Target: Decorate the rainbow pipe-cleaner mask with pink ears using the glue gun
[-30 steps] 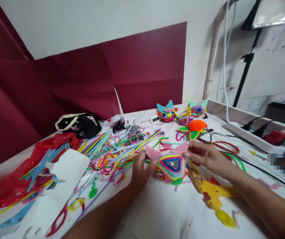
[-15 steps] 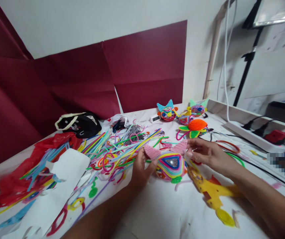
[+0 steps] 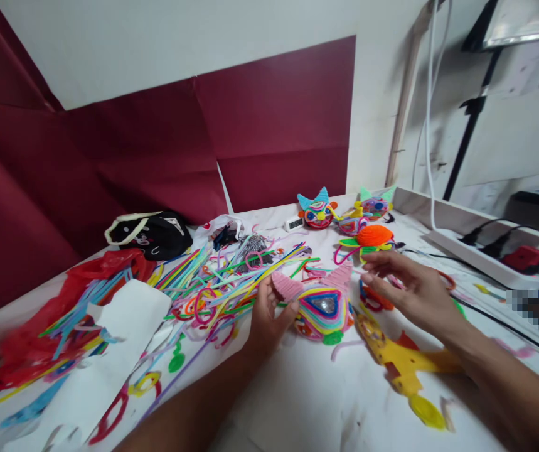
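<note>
A cat-faced craft (image 3: 324,314) coiled from colourful pipe cleaners, with two pink ears and a silvery patch in a blue ring, sits on the white table. My left hand (image 3: 272,314) grips its left side, thumb in front and fingers by the pink ear. Off to the right of the craft, my right hand (image 3: 403,292) hovers with nothing in it, its fingers loosely bent and apart. Below that hand lies a yellow tool (image 3: 398,361) that resembles a glue gun, partly covered by my forearm. Orange and blue pipe-cleaner pieces (image 3: 376,298) lie between hand and craft.
Loose pipe cleaners (image 3: 222,285) spread across the left and middle. A red bag (image 3: 104,267), white sheet (image 3: 132,320) and black pouch (image 3: 154,235) lie left. Finished crafts (image 3: 319,213) stand behind, near a small digital display (image 3: 293,223). A power strip (image 3: 490,257) runs along the right.
My right hand has let go of the right pink ear and moved away to the right. My left hand still holds the craft, which stays almost where it was.
</note>
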{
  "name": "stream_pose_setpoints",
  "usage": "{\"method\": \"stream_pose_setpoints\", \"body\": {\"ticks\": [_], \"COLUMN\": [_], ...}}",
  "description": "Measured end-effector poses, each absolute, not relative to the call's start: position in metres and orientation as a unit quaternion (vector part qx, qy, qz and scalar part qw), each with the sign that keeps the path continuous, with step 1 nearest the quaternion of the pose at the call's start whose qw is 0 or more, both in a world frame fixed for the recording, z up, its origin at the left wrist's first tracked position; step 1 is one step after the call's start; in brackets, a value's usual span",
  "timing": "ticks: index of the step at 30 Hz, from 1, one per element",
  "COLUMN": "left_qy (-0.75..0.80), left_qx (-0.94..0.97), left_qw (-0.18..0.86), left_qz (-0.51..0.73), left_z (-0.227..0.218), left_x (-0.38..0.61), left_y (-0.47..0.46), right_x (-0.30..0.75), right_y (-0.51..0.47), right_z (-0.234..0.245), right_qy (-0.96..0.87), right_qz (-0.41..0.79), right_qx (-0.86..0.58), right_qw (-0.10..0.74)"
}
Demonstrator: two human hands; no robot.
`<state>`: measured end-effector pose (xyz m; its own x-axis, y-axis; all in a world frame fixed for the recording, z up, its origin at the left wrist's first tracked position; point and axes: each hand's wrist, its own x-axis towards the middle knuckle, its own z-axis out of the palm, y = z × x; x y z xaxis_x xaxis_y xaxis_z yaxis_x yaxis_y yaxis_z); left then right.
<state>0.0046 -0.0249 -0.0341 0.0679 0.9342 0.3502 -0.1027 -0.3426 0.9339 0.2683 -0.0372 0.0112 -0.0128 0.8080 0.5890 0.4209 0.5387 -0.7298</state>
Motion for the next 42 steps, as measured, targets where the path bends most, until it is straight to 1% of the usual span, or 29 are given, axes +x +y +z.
{"method": "stream_pose_setpoints", "body": {"ticks": [1, 3, 5, 9, 12, 14, 19, 23, 30, 35, 38, 42], "left_qy": [0.36, 0.362, 0.365, 0.364, 0.356, 0.355, 0.36, 0.362, 0.355, 0.357, 0.367, 0.408], "left_qx": [0.579, 0.58, 0.58, 0.585, 0.592, 0.592, 0.589, 0.588, 0.587, 0.558, 0.528, 0.485], "left_qw": [0.446, 0.445, 0.443, 0.439, 0.438, 0.44, 0.441, 0.442, 0.445, 0.437, 0.404, 0.315], "left_qz": [0.58, 0.578, 0.578, 0.577, 0.575, 0.574, 0.574, 0.573, 0.575, 0.609, 0.651, 0.706], "left_z": [-0.034, -0.032, -0.031, -0.029, -0.029, -0.029, -0.028, -0.027, -0.029, -0.027, -0.024, -0.018], "left_x": [0.005, 0.005, 0.006, 0.006, 0.006, 0.005, 0.006, 0.006, 0.005, 0.006, 0.005, 0.0], "left_y": [-0.025, -0.025, -0.027, -0.03, -0.03, -0.03, -0.031, -0.031, -0.031, -0.032, -0.029, -0.023], "right_x": [0.268, 0.264, 0.258, 0.246, 0.241, 0.24, 0.238, 0.236, 0.234, 0.235, 0.235, 0.236], "right_y": [-0.04, -0.049, -0.058, -0.07, -0.07, -0.07, -0.07, -0.07, -0.07, -0.07, -0.07, -0.069], "right_z": [0.012, 0.017, 0.022, 0.028, 0.026, 0.023, 0.019, 0.021, 0.023, 0.021, 0.02, 0.019], "right_qy": [-0.705, -0.753, -0.808, -0.878, -0.897, -0.901, -0.906, -0.907, -0.907, -0.912, -0.913, -0.915], "right_qz": [0.102, -0.008, -0.043, -0.047, -0.058, -0.066, -0.07, -0.096, -0.111, -0.1, -0.105, -0.11], "right_qx": [-0.427, -0.363, -0.297, -0.219, -0.213, -0.215, -0.218, -0.213, -0.205, -0.202, -0.201, -0.194], "right_qw": [0.557, 0.549, 0.507, 0.422, 0.383, 0.371, 0.357, 0.35, 0.351, 0.342, 0.34, 0.336]}}
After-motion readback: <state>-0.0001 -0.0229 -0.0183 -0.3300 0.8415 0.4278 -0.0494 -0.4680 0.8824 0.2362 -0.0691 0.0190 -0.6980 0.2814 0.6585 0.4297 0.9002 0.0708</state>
